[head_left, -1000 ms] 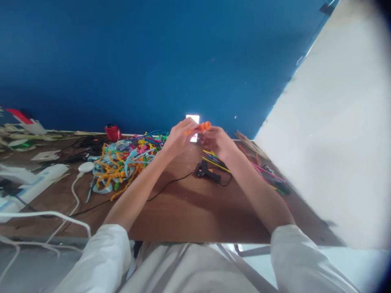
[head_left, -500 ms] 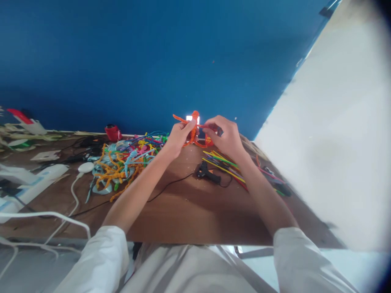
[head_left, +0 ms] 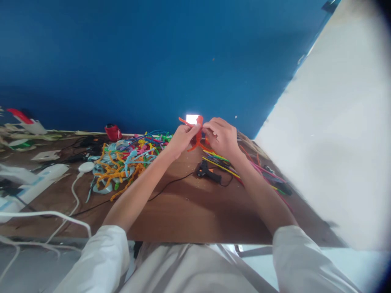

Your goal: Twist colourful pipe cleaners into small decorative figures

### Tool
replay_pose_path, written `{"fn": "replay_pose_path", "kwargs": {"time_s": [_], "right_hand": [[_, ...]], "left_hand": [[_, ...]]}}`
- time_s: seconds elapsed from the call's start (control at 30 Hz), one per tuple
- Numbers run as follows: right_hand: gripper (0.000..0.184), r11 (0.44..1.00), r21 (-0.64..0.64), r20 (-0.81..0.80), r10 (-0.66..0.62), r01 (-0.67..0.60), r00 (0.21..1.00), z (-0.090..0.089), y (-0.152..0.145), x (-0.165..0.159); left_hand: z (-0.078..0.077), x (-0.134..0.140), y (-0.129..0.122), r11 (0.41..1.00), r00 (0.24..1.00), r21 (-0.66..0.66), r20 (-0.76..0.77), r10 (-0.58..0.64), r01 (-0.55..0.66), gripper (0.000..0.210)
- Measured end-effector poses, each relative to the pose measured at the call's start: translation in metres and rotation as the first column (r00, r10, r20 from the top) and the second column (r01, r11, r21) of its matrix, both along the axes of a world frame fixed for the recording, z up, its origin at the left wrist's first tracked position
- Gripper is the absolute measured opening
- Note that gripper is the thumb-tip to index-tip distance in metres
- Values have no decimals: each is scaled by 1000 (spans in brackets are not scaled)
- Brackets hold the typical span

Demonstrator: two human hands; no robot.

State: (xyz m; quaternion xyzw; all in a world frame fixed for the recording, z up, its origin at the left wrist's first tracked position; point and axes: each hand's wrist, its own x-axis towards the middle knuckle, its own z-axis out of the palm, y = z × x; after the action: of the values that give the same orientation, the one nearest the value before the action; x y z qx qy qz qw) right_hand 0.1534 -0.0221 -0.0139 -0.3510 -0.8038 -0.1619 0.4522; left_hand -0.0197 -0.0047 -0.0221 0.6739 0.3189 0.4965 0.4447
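Observation:
My left hand [head_left: 181,140] pinches an orange pipe-cleaner figure [head_left: 199,119] between thumb and fingers, above the far side of the table. One arm of the figure sticks out to the left, and its legs hang below my thumb. My right hand [head_left: 222,136] is closed at the figure's right side, its fingertips pinched on the arm there; the fingers partly hide that arm. Just behind the figure glows a small bright screen [head_left: 191,119]. Below my hands a black glue gun [head_left: 209,173] lies on the table, its cord running left.
Left of my hands lies a heap of colourful pipe-cleaner pieces [head_left: 113,175]. Loose straight pipe cleaners [head_left: 221,162] lie under my right forearm. A white power strip [head_left: 36,187] with cables and a red object [head_left: 113,132] are on the left. A blue wall [head_left: 146,61] rises behind the table.
The figure and my left hand have shifted slightly right and down. My right hand's fingers have drawn in closer to the figure, and the gap between the hands is smaller.

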Motion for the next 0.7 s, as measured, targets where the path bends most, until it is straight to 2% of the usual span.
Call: {"fn": "replay_pose_path", "kwargs": {"time_s": [0.1, 0.17, 0.23, 0.33, 0.37, 0.4, 0.43, 0.47, 0.5, 0.53, 0.57, 0.63, 0.67, 0.7], "right_hand": [[17, 960, -195, -288, 138, -199, 948, 0, 1, -4], [16, 879, -313, -487, 177, -360, 856, 1, 1, -8], [19, 741, -398, -674, 164, -541, 720, 0, 0, -12], [22, 456, -451, -845, 58, -767, 531, -2, -1, -18], [23, 372, -457, -866, 21, -808, 500, -1, -2, -18], [25, 310, -462, -874, -1, -831, 486, 0, -3, -19], [26, 280, -470, -873, -5, -837, 488, 1, -4, -18], [27, 289, -480, -863, 11, -828, 504, 3, -5, -16], [27, 338, -491, -844, 40, -803, 534, 6, -6, -14], [27, 422, -502, -810, 77, -755, 581, 9, -7, -11], [28, 536, -499, -757, 113, -680, 644, 11, -7, -7], [26, 778, -424, -580, 160, -463, 799, 16, -8, 2], [24, 869, -348, -463, 167, -352, 871, 18, -9, 6], [21, 928, -261, -339, 170, -266, 925, 19, -9, 10]], "left_hand": [[2, -3, 0, 960, 983, 275, -153, 100, -55, 45], [5, -8, -1, 877, 956, 473, -206, 207, -88, 33], [10, -15, -2, 773, 929, 630, -237, 283, -75, 25], [15, -25, -3, 654, 895, 756, -313, 319, 31, 29], [16, -28, -3, 632, 885, 773, -331, 327, 56, 30], [16, -29, -4, 619, 880, 782, -339, 333, 67, 30], [16, -29, -4, 620, 882, 783, -331, 336, 57, 30], [16, -27, -5, 636, 890, 771, -312, 333, 31, 29], [15, -24, -6, 669, 904, 743, -281, 323, -8, 28], [15, -20, -8, 714, 924, 697, -230, 306, -63, 28], [14, -15, -9, 780, 942, 617, -192, 277, -103, 28], [14, -7, -13, 920, 982, 380, -111, 150, -98, 31], [14, -4, -15, 966, 994, 243, -41, 101, -88, 32], [14, -1, -17, 991, 997, 114, 36, 63, -67, 33]]}}
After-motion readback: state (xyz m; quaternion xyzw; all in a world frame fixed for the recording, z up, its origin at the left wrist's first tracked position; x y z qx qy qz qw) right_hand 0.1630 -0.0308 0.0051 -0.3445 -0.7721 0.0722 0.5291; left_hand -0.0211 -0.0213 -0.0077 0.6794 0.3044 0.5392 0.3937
